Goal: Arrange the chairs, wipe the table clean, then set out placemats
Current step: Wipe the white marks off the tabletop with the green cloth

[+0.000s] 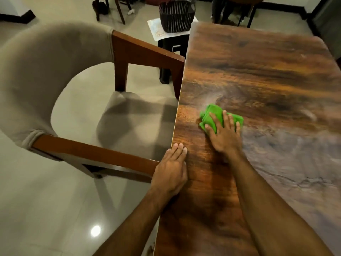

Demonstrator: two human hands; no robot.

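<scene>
Green cloth (214,110) lies bunched on the wooden bench (258,71) near its left edge, under the right hand (224,135), whose spread, straight fingers press down on it and leave its far part showing. The left hand (171,172) rests flat on the bench edge, fingers straight and together, beside an upholstered armchair (36,71).

This looks like a home dining room. A wood-grain dining table (258,71) has an upholstered armchair (36,71) at its left edge on a glossy tiled floor (46,200). A basket (176,15) sits on a stool (169,47) by its far-left corner.
</scene>
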